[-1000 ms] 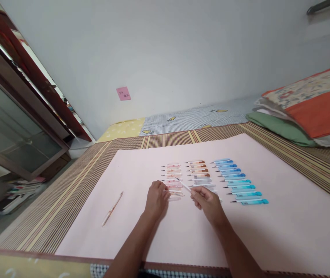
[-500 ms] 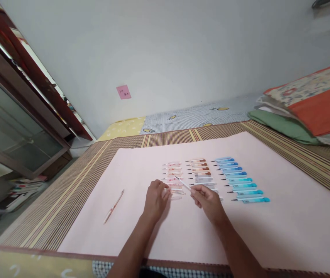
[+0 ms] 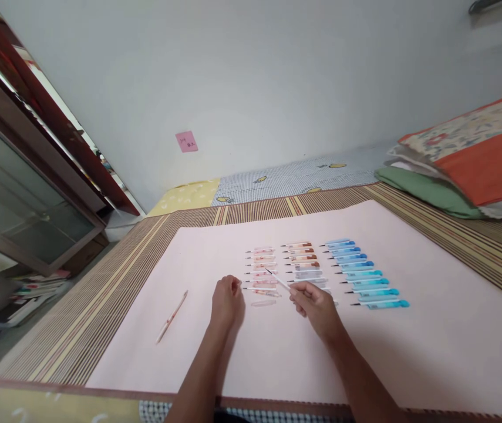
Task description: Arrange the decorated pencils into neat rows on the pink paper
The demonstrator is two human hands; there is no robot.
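My right hand (image 3: pixel 314 305) is closed on a thin white pen refill (image 3: pixel 277 279) whose dark tip points up-left over the pen rows. My left hand (image 3: pixel 225 302) rests on the pink sheet (image 3: pixel 409 346) with fingers curled; I cannot see anything in them. It sits just left of a clear pen cap (image 3: pixel 263 304) and the lowest pink pen (image 3: pixel 262 291). Three columns of small pens lie ahead: pink ones (image 3: pixel 262 261), brown and grey ones (image 3: pixel 302 261), blue ones (image 3: pixel 360 273).
A lone white pen (image 3: pixel 171 317) lies on the sheet to the left. The sheet covers a striped mat (image 3: pixel 83 305). Folded bedding and pillows (image 3: pixel 466 170) are at the right. A glass-fronted cabinet (image 3: pixel 22 200) and stacked books (image 3: pixel 26 294) stand at the left.
My left hand has drawn back to the left from the pink pens, uncovering the lowest pen and the clear cap. My right hand has stayed put with the refill.
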